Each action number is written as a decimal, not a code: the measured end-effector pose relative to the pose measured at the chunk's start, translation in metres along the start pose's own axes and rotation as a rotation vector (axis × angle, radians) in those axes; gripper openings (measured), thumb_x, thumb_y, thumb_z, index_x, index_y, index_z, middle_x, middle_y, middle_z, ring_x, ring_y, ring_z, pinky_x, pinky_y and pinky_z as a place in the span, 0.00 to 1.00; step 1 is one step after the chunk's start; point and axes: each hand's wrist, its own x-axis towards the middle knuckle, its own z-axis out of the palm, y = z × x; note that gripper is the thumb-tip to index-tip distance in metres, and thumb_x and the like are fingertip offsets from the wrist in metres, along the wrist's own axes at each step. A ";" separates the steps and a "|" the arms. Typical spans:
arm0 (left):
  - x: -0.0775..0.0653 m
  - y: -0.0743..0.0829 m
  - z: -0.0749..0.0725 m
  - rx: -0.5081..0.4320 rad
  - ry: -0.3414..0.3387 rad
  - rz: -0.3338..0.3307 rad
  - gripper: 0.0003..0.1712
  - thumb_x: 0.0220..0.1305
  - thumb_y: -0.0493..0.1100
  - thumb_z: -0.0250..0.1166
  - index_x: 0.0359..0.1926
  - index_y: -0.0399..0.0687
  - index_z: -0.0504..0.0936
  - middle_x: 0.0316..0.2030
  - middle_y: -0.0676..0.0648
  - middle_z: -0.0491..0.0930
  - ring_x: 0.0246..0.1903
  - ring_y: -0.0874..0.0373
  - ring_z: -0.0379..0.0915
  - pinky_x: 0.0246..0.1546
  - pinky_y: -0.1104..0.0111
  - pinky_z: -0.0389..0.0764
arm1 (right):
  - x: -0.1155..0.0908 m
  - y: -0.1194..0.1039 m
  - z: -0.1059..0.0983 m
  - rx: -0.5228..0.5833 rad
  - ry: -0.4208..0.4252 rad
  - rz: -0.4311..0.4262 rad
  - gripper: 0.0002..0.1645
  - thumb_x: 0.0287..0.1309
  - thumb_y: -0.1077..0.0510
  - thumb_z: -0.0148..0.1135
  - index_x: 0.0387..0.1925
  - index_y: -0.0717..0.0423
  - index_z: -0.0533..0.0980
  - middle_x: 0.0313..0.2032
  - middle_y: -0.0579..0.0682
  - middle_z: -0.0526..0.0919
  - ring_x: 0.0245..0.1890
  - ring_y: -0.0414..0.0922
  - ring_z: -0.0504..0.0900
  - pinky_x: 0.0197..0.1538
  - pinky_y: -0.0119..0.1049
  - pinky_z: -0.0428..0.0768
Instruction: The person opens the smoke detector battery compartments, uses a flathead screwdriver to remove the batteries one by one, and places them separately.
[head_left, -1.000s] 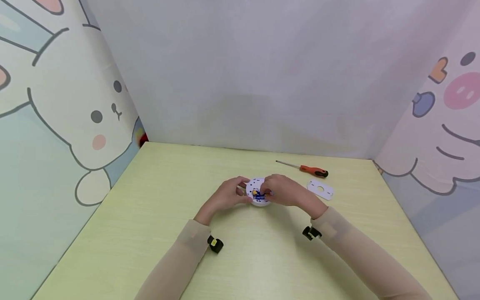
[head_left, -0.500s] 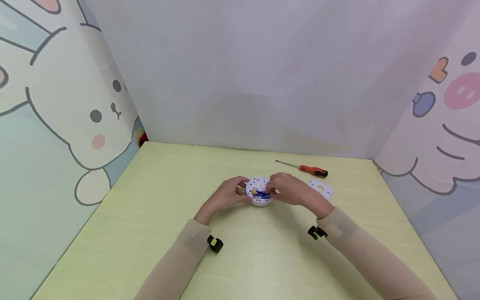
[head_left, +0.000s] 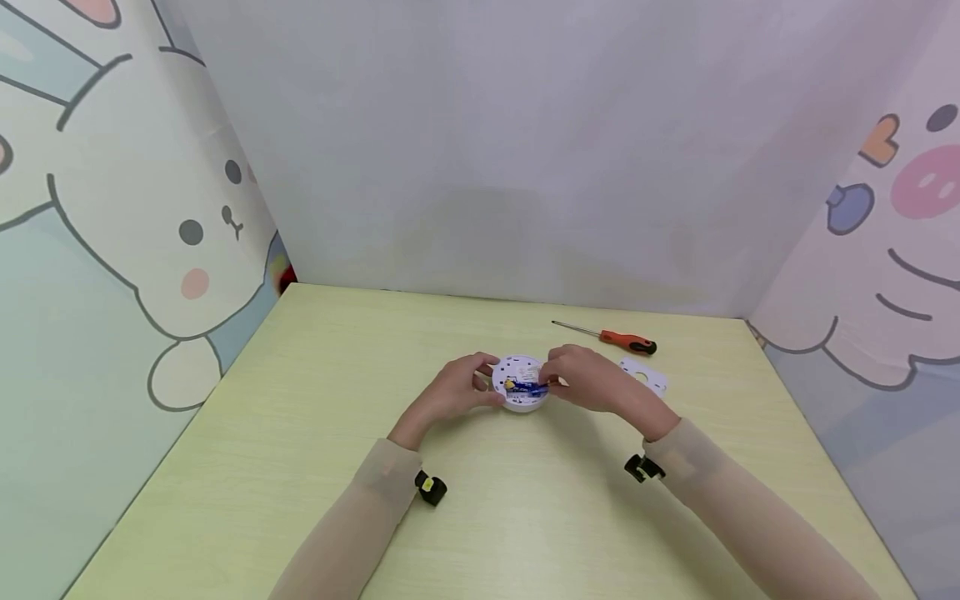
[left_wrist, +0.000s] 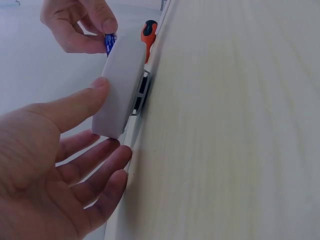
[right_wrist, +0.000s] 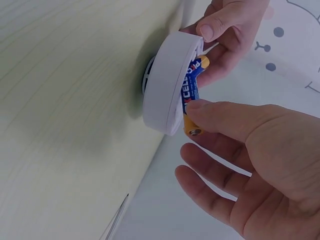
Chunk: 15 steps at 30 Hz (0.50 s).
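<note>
At the middle of the pale worktop I see one white round device, holed face upward; I can't tell whether its slotted underside touches the surface. Two batteries show at that face, both blue with orange ends: one battery lies toward the device's 9 o'clock, and the pinched battery sits toward 4 o'clock, near the rim. Any more would be hidden from me.

Two bare hands work on the device. The left hand comes in at 9 o'clock, its grip curved round the rim, thumb near 8 o'clock and fingers near 10, the lower fingers fanned loosely apart. The right hand arches in from 3 o'clock, knuckles up; its grip pinches the second battery between thumb and forefinger, while the other fingers bend slackly away. Both forearms are in beige sleeves, the left sleeve running off toward 8 o'clock, the right sleeve toward 4, with one black wrist unit apiece.

One screwdriver, orange and black, lies at the device's 2 o'clock, tip toward 9. One white plate rests at 3 o'clock, partly behind the right hand.
</note>
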 end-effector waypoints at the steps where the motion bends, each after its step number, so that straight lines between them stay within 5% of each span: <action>1: 0.000 0.000 0.000 0.002 0.000 0.001 0.39 0.63 0.48 0.80 0.71 0.49 0.76 0.58 0.46 0.83 0.49 0.57 0.81 0.55 0.58 0.82 | -0.002 0.001 -0.001 0.006 0.008 0.002 0.08 0.63 0.65 0.75 0.44 0.55 0.90 0.37 0.47 0.87 0.38 0.46 0.84 0.46 0.41 0.85; 15: -0.001 0.001 0.000 -0.003 0.002 -0.007 0.39 0.63 0.48 0.80 0.71 0.49 0.76 0.57 0.47 0.83 0.50 0.56 0.80 0.55 0.58 0.83 | -0.048 0.032 -0.021 0.026 0.148 0.136 0.09 0.59 0.68 0.76 0.40 0.54 0.89 0.37 0.44 0.88 0.39 0.48 0.86 0.50 0.47 0.85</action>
